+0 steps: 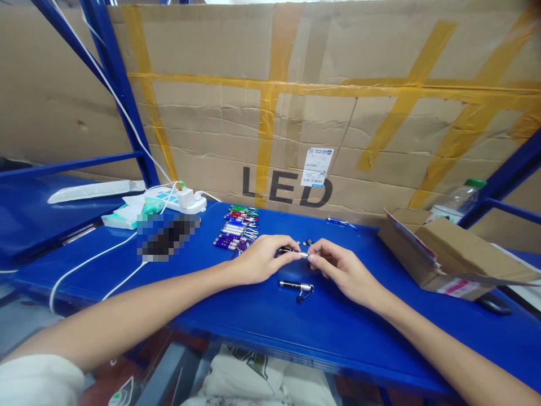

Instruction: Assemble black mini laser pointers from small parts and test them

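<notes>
Between the fingertips of my left hand is a slim black penlight with a silver end, held roughly level above the blue tabletop. My right hand pinches at the silver end, its thumb and forefinger closed there. Just below the hands lies a second black penlight with a silver tip and a small dark clip. Tiny round parts and a dark clip sit on the table behind my fingers. To the left, several penlights in green, red, blue, silver and purple lie in a row.
An open cardboard box stands at the right, near a green-capped bottle. A blue penlight lies at the back. At left are a white power strip, cables and a tissue pack. A large carton backs the table.
</notes>
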Demonstrator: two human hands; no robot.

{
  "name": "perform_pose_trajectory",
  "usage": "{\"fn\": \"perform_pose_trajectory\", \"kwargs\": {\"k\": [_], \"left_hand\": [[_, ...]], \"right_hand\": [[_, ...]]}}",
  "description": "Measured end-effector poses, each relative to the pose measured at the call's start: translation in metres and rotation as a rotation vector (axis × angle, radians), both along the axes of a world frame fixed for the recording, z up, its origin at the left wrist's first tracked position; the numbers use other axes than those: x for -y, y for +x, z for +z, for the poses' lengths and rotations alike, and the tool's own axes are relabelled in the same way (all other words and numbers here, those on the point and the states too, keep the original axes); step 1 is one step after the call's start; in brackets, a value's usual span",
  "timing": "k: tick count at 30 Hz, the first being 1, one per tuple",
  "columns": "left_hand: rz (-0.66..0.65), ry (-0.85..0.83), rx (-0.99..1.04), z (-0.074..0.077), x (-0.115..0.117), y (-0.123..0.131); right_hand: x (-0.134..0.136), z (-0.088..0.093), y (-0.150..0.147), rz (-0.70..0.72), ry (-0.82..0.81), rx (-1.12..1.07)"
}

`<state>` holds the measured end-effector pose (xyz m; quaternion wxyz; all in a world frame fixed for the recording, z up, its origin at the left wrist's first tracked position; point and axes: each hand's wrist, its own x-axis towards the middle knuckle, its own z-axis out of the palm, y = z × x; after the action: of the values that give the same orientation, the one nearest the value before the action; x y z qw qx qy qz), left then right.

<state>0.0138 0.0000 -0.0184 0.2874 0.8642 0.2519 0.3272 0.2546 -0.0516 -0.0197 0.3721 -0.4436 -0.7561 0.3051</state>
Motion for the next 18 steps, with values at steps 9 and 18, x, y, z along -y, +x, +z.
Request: {"fn": "perform_pose_trajectory", "kwargs": {"k": [9,18], "left_hand": [[-0.015,-0.292,0.033,-0.0054,-0.0035,0.0043],[-0.068,-0.241,0.033,-0.0007,0.004,0.0016]], "right_hand": [[0.0036,-0.0007,0.0046,-0.002,0.427,0.396],[0.0094,0.0051,0.0018,0.042,0.216,0.275]]}}
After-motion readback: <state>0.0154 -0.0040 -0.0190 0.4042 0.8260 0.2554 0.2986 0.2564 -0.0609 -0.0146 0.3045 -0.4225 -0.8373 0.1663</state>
